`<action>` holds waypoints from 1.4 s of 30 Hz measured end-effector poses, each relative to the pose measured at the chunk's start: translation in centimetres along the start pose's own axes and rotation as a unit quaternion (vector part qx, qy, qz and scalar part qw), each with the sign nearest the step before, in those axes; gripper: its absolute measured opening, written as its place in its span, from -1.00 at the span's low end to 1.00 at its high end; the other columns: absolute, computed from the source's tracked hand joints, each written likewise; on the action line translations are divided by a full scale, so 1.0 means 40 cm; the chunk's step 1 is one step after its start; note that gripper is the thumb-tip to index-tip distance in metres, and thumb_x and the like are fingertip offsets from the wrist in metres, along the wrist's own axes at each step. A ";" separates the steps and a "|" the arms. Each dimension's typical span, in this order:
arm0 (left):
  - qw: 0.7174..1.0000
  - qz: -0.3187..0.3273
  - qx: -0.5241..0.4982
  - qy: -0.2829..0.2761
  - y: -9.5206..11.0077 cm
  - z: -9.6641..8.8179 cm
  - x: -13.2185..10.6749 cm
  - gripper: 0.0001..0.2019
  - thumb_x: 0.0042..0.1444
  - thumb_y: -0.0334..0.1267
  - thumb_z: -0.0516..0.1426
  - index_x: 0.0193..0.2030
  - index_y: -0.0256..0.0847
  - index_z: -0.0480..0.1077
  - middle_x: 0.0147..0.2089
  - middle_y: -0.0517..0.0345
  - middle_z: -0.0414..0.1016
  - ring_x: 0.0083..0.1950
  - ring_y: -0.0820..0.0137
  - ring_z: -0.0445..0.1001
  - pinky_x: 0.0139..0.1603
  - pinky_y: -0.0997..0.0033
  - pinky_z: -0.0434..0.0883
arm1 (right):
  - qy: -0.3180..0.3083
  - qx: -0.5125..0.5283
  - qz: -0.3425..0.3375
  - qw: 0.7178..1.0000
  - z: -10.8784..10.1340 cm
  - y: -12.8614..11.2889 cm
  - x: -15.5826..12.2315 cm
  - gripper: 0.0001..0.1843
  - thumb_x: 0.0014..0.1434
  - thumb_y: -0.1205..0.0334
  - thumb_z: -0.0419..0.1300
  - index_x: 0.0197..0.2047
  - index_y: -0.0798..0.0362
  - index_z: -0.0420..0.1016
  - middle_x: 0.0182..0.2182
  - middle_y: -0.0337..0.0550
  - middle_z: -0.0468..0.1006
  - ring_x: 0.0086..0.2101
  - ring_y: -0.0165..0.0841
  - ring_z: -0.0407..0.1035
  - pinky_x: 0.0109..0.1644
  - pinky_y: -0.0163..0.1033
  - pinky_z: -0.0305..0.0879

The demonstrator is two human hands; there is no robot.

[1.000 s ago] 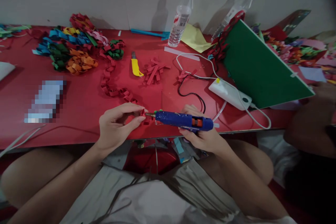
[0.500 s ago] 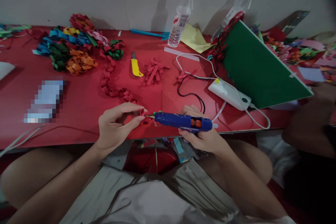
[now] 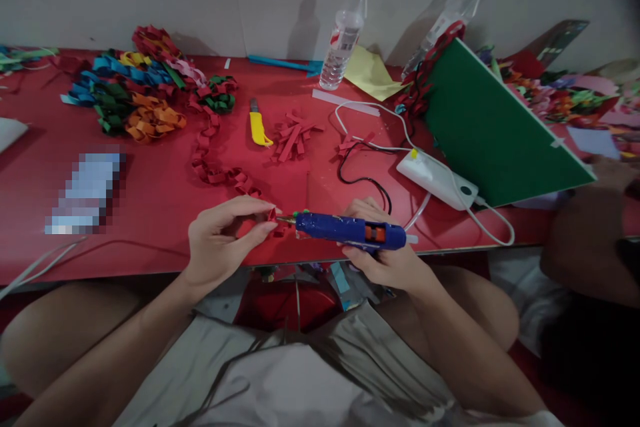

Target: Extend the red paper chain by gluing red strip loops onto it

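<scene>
My left hand (image 3: 223, 240) pinches the near end of a red paper chain (image 3: 215, 170) at the front edge of the red table (image 3: 160, 207). My right hand (image 3: 387, 260) grips a blue glue gun (image 3: 350, 230) lying level, its nozzle pointing left and touching the red paper link held between my left thumb and fingers. The chain runs back across the table toward a heap of coloured paper chains (image 3: 135, 90). A black cord (image 3: 365, 180) trails from the glue gun.
A yellow utility knife (image 3: 259, 127) and loose red paper strips (image 3: 295, 135) lie mid-table. Two water bottles (image 3: 345, 33) stand at the wall. A green board (image 3: 495, 127) leans at the right, beside a white power strip (image 3: 440, 180). Another person's arm (image 3: 595, 240) is at the right.
Hardly anything differs. The glue gun and both my hands wobbled a few pixels; the other person's arm at the right shifted slightly.
</scene>
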State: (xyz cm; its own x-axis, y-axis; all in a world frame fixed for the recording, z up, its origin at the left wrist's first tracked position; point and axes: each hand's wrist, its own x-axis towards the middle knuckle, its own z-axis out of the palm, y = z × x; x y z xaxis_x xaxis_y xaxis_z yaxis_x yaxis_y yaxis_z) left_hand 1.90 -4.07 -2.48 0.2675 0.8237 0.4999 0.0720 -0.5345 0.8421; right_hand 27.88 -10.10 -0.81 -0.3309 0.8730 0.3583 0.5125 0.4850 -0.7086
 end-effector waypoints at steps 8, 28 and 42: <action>1.000 -0.011 0.025 0.010 -0.002 0.001 -0.001 -0.81 0.08 -0.34 0.33 -0.13 -0.14 0.58 -0.25 0.10 0.63 -0.25 0.40 0.59 -0.23 0.44 0.55 | 0.004 -0.018 -0.010 1.000 -0.002 0.001 0.004 -0.77 0.29 0.10 0.14 -0.36 0.00 0.25 -0.42 -0.21 0.37 -0.38 -0.30 0.26 -0.21 -0.13 0.09; 0.999 -0.028 0.017 0.022 -0.008 -0.001 -0.001 -0.78 0.07 -0.34 0.33 -0.11 -0.12 0.58 -0.21 0.08 0.63 -0.23 0.41 0.58 -0.23 0.44 0.56 | 0.012 -0.059 -0.028 0.998 0.004 -0.001 0.015 -0.75 0.30 0.06 0.12 -0.36 0.00 0.25 -0.42 -0.19 0.40 -0.37 -0.28 0.27 -0.21 -0.11 0.10; 0.996 -0.030 0.056 0.069 -0.039 0.001 0.010 -0.79 0.05 -0.29 0.34 -0.13 -0.12 0.58 -0.24 0.13 0.65 -0.27 0.40 0.61 -0.18 0.42 0.59 | 0.230 -0.144 0.148 0.951 -0.045 0.070 -0.006 -0.69 0.33 -0.02 0.10 -0.17 0.02 0.51 -0.32 -0.07 0.54 -0.28 -0.19 0.44 -0.15 -0.06 0.37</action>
State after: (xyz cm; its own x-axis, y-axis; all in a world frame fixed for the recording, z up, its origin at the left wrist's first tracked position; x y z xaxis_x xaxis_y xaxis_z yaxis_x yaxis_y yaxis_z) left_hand 1.94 -2.90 -3.61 0.1254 0.8688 0.4790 0.1922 -0.4949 0.8474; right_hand 30.83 -8.85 -1.77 0.2092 0.8708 0.4449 0.7474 0.1510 -0.6470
